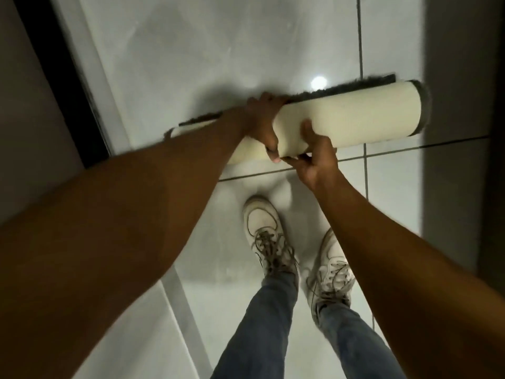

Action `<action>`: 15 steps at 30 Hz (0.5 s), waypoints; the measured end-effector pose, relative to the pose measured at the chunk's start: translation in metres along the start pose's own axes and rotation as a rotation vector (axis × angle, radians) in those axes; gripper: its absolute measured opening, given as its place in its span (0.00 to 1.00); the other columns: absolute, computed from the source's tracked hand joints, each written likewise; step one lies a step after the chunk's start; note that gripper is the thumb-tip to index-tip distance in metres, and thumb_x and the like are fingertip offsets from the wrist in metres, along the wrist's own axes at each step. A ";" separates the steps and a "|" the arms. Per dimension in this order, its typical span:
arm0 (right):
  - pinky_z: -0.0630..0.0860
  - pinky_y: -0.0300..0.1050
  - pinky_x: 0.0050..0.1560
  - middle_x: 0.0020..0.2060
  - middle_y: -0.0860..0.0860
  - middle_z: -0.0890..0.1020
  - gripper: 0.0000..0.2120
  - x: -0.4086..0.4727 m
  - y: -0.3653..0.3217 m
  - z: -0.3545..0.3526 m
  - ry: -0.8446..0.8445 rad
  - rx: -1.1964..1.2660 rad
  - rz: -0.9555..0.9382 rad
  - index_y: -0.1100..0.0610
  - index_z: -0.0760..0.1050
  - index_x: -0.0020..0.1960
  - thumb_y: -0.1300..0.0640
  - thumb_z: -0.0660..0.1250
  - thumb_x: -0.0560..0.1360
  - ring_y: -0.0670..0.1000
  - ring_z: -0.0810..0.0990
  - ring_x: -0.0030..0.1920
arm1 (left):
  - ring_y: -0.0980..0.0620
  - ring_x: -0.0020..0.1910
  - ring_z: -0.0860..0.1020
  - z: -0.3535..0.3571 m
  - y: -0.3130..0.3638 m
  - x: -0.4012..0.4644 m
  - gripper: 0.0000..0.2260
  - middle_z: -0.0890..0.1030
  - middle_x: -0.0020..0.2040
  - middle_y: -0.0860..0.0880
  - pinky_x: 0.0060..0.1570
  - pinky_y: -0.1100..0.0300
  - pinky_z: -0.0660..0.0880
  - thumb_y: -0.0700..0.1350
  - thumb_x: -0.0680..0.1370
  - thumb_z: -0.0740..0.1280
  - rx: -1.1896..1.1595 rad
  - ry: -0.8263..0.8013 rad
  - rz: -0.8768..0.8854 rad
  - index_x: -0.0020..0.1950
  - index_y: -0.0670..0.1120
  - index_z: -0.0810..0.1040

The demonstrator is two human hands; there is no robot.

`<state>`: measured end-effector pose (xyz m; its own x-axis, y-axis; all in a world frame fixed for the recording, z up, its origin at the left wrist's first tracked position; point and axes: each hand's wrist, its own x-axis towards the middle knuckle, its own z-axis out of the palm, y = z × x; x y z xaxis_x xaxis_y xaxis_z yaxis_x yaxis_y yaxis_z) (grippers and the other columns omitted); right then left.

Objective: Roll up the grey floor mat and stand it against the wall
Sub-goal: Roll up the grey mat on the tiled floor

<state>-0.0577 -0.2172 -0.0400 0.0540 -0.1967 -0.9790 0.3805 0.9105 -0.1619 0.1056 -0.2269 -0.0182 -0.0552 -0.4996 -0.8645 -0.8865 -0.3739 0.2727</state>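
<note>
Grey floor mat point(352, 114): rolled cream-backing-out, held above white tiled floor point(191, 50).
Left hand point(263, 119): fingers grasping roll's middle, preventing unrolling.
Right hand point(314, 154): fingers gripping underside, supporting weight.

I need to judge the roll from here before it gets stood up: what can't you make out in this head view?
- Left part of the mat roll: covered by the left hand and forearm.
- Underside of the roll: faces away, so any contact with the floor is unclear.
- Right hand fingertips: hidden under the roll.
</note>
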 end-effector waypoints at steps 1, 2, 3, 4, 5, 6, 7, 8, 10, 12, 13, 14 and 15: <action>0.77 0.76 0.63 0.70 0.64 0.75 0.36 -0.003 -0.001 -0.004 -0.009 0.033 0.035 0.59 0.62 0.79 0.62 0.76 0.76 0.67 0.77 0.69 | 0.35 0.76 0.60 0.002 -0.004 0.007 0.52 0.59 0.79 0.42 0.71 0.35 0.65 0.53 0.65 0.81 -0.034 0.016 0.007 0.81 0.53 0.54; 0.77 0.76 0.63 0.70 0.65 0.75 0.36 0.002 -0.002 -0.006 -0.011 0.050 0.059 0.59 0.61 0.80 0.62 0.75 0.77 0.67 0.78 0.68 | 0.35 0.76 0.60 -0.001 -0.004 0.013 0.52 0.59 0.79 0.42 0.71 0.35 0.66 0.55 0.65 0.81 -0.046 0.008 -0.001 0.81 0.54 0.54; 0.77 0.76 0.63 0.69 0.66 0.75 0.35 0.005 -0.005 -0.004 -0.014 0.068 0.090 0.59 0.62 0.79 0.62 0.75 0.77 0.68 0.78 0.68 | 0.34 0.75 0.61 -0.002 -0.006 0.020 0.53 0.60 0.78 0.41 0.70 0.34 0.66 0.56 0.63 0.81 -0.027 -0.005 -0.009 0.81 0.54 0.55; 0.77 0.76 0.63 0.69 0.66 0.75 0.33 0.005 -0.007 0.002 -0.020 0.064 0.115 0.60 0.65 0.78 0.63 0.75 0.77 0.69 0.78 0.68 | 0.34 0.75 0.61 -0.004 -0.008 0.023 0.56 0.60 0.77 0.40 0.69 0.34 0.67 0.58 0.60 0.82 -0.006 -0.040 -0.016 0.81 0.55 0.54; 0.78 0.76 0.61 0.69 0.67 0.75 0.31 0.004 -0.006 0.004 -0.027 0.068 0.142 0.61 0.67 0.76 0.63 0.75 0.76 0.71 0.78 0.67 | 0.33 0.74 0.62 -0.005 -0.012 0.030 0.60 0.61 0.76 0.39 0.68 0.33 0.68 0.60 0.56 0.82 0.004 -0.059 -0.034 0.80 0.57 0.53; 0.79 0.76 0.59 0.69 0.67 0.74 0.30 0.006 -0.005 0.004 -0.025 0.064 0.147 0.61 0.69 0.75 0.64 0.76 0.76 0.72 0.78 0.67 | 0.33 0.73 0.63 -0.006 -0.015 0.036 0.63 0.61 0.76 0.38 0.68 0.32 0.67 0.62 0.52 0.81 0.005 -0.057 -0.044 0.80 0.59 0.51; 0.79 0.77 0.57 0.70 0.67 0.73 0.31 0.008 -0.004 0.003 -0.014 0.082 0.156 0.61 0.69 0.74 0.65 0.77 0.75 0.73 0.77 0.67 | 0.32 0.73 0.64 -0.003 -0.016 0.038 0.65 0.62 0.76 0.38 0.67 0.31 0.67 0.64 0.48 0.80 0.005 -0.059 -0.053 0.80 0.60 0.50; 0.80 0.76 0.55 0.70 0.67 0.73 0.33 0.010 -0.005 0.000 -0.010 0.087 0.156 0.61 0.68 0.75 0.65 0.77 0.73 0.73 0.77 0.67 | 0.33 0.72 0.66 -0.002 -0.016 0.038 0.66 0.65 0.75 0.40 0.67 0.32 0.66 0.65 0.45 0.79 -0.010 -0.064 -0.056 0.79 0.61 0.51; 0.80 0.77 0.54 0.71 0.66 0.74 0.38 0.008 -0.007 -0.001 -0.013 0.096 0.152 0.60 0.69 0.75 0.65 0.79 0.69 0.73 0.77 0.67 | 0.36 0.70 0.68 0.002 -0.018 0.038 0.65 0.70 0.73 0.44 0.67 0.34 0.64 0.67 0.41 0.77 -0.030 -0.063 -0.020 0.77 0.61 0.58; 0.81 0.78 0.50 0.68 0.66 0.76 0.38 -0.006 -0.011 0.005 -0.009 0.074 0.170 0.60 0.70 0.75 0.65 0.80 0.68 0.70 0.79 0.65 | 0.37 0.71 0.67 -0.002 -0.021 0.032 0.62 0.71 0.72 0.46 0.66 0.35 0.62 0.66 0.43 0.78 -0.066 -0.082 -0.011 0.76 0.61 0.62; 0.81 0.78 0.48 0.66 0.65 0.78 0.34 -0.016 -0.014 0.015 -0.027 0.033 0.172 0.59 0.71 0.74 0.65 0.78 0.71 0.68 0.80 0.63 | 0.37 0.71 0.66 -0.007 -0.026 0.022 0.61 0.70 0.73 0.46 0.67 0.35 0.62 0.65 0.44 0.79 -0.098 -0.079 -0.025 0.76 0.61 0.62; 0.80 0.79 0.47 0.65 0.63 0.80 0.30 -0.029 -0.018 0.029 -0.039 -0.018 0.154 0.58 0.72 0.74 0.65 0.77 0.74 0.66 0.81 0.61 | 0.37 0.70 0.67 -0.016 -0.034 0.013 0.60 0.70 0.72 0.46 0.68 0.36 0.64 0.63 0.45 0.80 -0.157 -0.058 -0.039 0.76 0.61 0.62; 0.79 0.81 0.48 0.66 0.61 0.80 0.30 -0.040 -0.025 0.048 -0.039 -0.087 0.113 0.55 0.71 0.74 0.65 0.76 0.75 0.64 0.80 0.62 | 0.39 0.69 0.70 -0.028 -0.044 0.001 0.60 0.71 0.71 0.46 0.67 0.37 0.69 0.61 0.45 0.81 -0.242 -0.033 -0.059 0.76 0.59 0.63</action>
<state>-0.0252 -0.2492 0.0087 0.1283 -0.1033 -0.9863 0.2884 0.9555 -0.0625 0.1571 -0.2327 -0.0189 -0.0252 -0.4475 -0.8939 -0.7529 -0.5797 0.3114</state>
